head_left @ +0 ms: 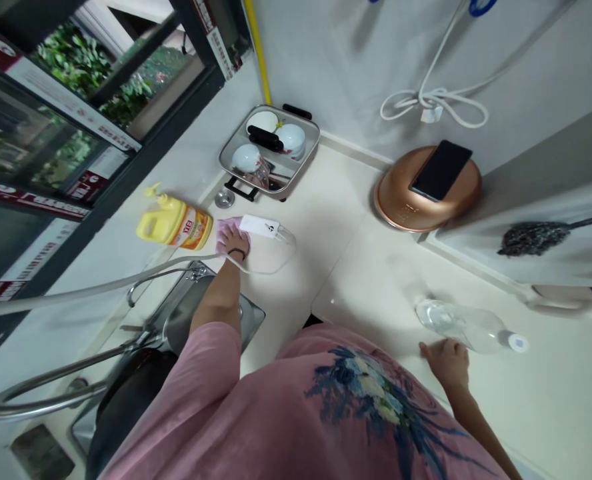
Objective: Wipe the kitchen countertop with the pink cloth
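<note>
My left hand (pixel 233 243) lies flat with spread fingers on a pink cloth (pixel 223 233) on the counter, just beyond the sink. Right beside the cloth is a white power strip (pixel 260 227), its cord looping past my wrist. A yellow pump jug of dish soap (pixel 176 223) stands to the left. My right hand (pixel 449 363) rests at the counter's near edge, thumb apart from the fingers and holding nothing. Close above it a clear plastic bottle (pixel 469 325) with a white cap lies on its side; whether the fingertips touch it I cannot tell.
A dish rack (pixel 226 160) with bowls and a glass stands in the back corner. To its right sits an upturned copper-coloured basin (pixel 401 197), a black phone (pixel 441 170) on top. The metal sink (pixel 251 320) and curved faucet (pixel 41 403) are at left.
</note>
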Motion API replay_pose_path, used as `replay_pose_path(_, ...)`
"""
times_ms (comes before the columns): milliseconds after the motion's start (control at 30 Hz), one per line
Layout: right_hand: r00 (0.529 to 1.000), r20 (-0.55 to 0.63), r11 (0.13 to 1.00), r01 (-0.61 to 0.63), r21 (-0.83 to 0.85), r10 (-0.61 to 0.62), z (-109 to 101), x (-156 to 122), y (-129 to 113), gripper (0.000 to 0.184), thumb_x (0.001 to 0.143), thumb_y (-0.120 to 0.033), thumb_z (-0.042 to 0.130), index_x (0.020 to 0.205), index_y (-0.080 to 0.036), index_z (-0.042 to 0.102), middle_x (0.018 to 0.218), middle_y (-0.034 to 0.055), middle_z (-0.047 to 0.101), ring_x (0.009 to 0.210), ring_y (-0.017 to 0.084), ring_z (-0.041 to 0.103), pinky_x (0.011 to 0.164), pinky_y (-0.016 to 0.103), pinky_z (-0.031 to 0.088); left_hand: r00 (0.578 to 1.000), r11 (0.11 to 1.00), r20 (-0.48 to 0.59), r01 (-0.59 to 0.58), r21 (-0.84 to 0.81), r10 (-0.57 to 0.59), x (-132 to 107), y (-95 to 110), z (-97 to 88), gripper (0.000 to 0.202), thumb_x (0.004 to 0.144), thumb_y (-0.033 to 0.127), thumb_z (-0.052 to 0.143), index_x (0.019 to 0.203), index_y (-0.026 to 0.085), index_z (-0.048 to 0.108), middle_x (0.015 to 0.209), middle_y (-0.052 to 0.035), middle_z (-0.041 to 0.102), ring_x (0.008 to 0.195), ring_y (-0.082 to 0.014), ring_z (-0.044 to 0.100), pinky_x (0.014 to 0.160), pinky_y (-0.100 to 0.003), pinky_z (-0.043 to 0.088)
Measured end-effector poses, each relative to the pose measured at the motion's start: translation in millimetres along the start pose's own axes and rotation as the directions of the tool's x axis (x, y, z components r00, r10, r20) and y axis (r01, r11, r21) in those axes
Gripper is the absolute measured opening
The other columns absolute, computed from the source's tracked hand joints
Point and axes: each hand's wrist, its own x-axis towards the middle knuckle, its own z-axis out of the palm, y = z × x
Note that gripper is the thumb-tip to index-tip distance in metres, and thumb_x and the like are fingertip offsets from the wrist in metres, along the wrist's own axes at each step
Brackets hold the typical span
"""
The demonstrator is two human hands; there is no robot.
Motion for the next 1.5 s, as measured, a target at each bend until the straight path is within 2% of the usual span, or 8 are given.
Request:
replay_pose_path(300, 1.000, 0.011, 1.000, -0.016, 0.023, 0.016, -12.6, 1.7, -8.1, 0.076, 0.085, -0.063, 0.049, 0.122, 0.002, 0.065, 0.125, 0.0383, 0.064, 0.128, 0.054, 0.053, 0.101, 0.070, 0.046, 0.963, 0.962, 0.038, -0.270, 0.047, 0.269, -40.8, 55.3, 32.8, 0.060, 0.114, 0.032, 0.033, 0.171, 0.017, 0.032, 0.182, -0.0104, 0.012, 0.168, -0.0347, -0.001, 0.132, -0.066, 0.006)
replay_pose_path(533, 1.000, 0.015, 0.999, 0.005, 0.033, -0.006, -49.1, -1.2, -40.7, 0.045, 0.080, -0.059, 0.063, 0.103, -0.022, 0.077, 0.112, 0.0251, 0.073, 0.116, 0.055, 0.062, 0.087, 0.075, 0.046, 0.876, 0.873, 0.063, -0.482, 0.076, 0.478, -96.9, 89.7, 70.4, 0.063, 0.108, 0.034, 0.042, 0.170, 0.022, 0.039, 0.181, -0.0073, 0.019, 0.168, -0.0353, 0.001, 0.133, -0.066, 0.006)
replay_pose_path(733, 0.999, 0.038, 0.999, 0.024, 0.040, -0.025, -66.0, -3.0, -53.7, 0.054, 0.081, -0.064, 0.062, 0.106, -0.018, 0.075, 0.115, 0.0261, 0.072, 0.117, 0.051, 0.062, 0.095, 0.073, 0.047, 0.778, 0.776, 0.116, -0.627, 0.068, 0.618, -64.3, 107.6, 59.1, 0.062, 0.110, 0.043, 0.042, 0.170, 0.026, 0.039, 0.181, -0.0056, 0.021, 0.169, -0.0323, 0.002, 0.133, -0.062, 0.004)
replay_pose_path(900, 0.997, 0.078, 1.000, -0.017, 0.026, 0.015, -51.8, -3.1, -42.1, 0.050, 0.083, -0.059, 0.059, 0.112, -0.020, 0.073, 0.120, 0.0260, 0.072, 0.124, 0.051, 0.058, 0.099, 0.071, 0.044, 0.874, 0.871, 0.084, -0.485, 0.086, 0.478, 3.7, 98.6, 24.4, 0.067, 0.111, 0.045, 0.037, 0.174, 0.024, 0.027, 0.182, -0.0095, 0.014, 0.168, -0.0366, 0.001, 0.130, -0.068, 0.007)
replay_pose_path(1067, 0.997, 0.060, 0.999, -0.045, -0.008, 0.045, -29.5, -4.8, -24.8, 0.057, 0.087, -0.054, 0.052, 0.115, -0.007, 0.067, 0.119, 0.0313, 0.069, 0.127, 0.048, 0.054, 0.106, 0.064, 0.044, 0.980, 0.975, -0.009, -0.195, 0.103, 0.197, 21.7, 42.7, 4.8, 0.071, 0.111, 0.050, 0.029, 0.175, 0.022, 0.020, 0.183, -0.0106, 0.008, 0.168, -0.0371, 0.001, 0.131, -0.066, 0.013)
replay_pose_path(1233, 1.000, 0.008, 1.000, -0.021, 0.009, 0.021, -12.4, -4.0, -11.2, 0.068, 0.088, -0.062, 0.050, 0.116, -0.002, 0.065, 0.121, 0.0351, 0.065, 0.129, 0.050, 0.052, 0.106, 0.065, 0.044, 0.993, 0.988, -0.060, -0.096, 0.119, 0.104, -30.8, 5.8, 15.7, 0.071, 0.111, 0.049, 0.029, 0.175, 0.021, 0.021, 0.182, -0.0122, 0.009, 0.168, -0.0373, 0.003, 0.131, -0.066, 0.013)
replay_pose_path(1367, 1.000, -0.023, 0.999, -0.008, 0.047, 0.009, -9.6, -2.0, -10.1, 0.070, 0.089, -0.064, 0.049, 0.118, -0.002, 0.064, 0.123, 0.0371, 0.064, 0.130, 0.051, 0.051, 0.106, 0.067, 0.043, 0.978, 0.969, -0.029, -0.198, 0.150, 0.204, -100.2, 20.4, 45.8, 0.070, 0.111, 0.049, 0.031, 0.175, 0.023, 0.023, 0.182, -0.0113, 0.011, 0.168, -0.0351, 0.001, 0.132, -0.064, 0.010)
replay_pose_path(1500, 0.999, -0.022, 0.994, -0.041, 0.103, 0.043, -20.0, -3.1, -20.5, 0.073, 0.085, -0.063, 0.057, 0.125, -0.002, 0.061, 0.129, 0.0368, 0.063, 0.130, 0.051, 0.052, 0.107, 0.068, 0.043, 0.898, 0.888, 0.083, -0.440, 0.136, 0.432, -175.2, 47.9, 83.4, 0.069, 0.109, 0.049, 0.041, 0.174, 0.029, 0.029, 0.181, -0.0093, 0.014, 0.169, -0.0349, 0.000, 0.132, -0.064, 0.007)
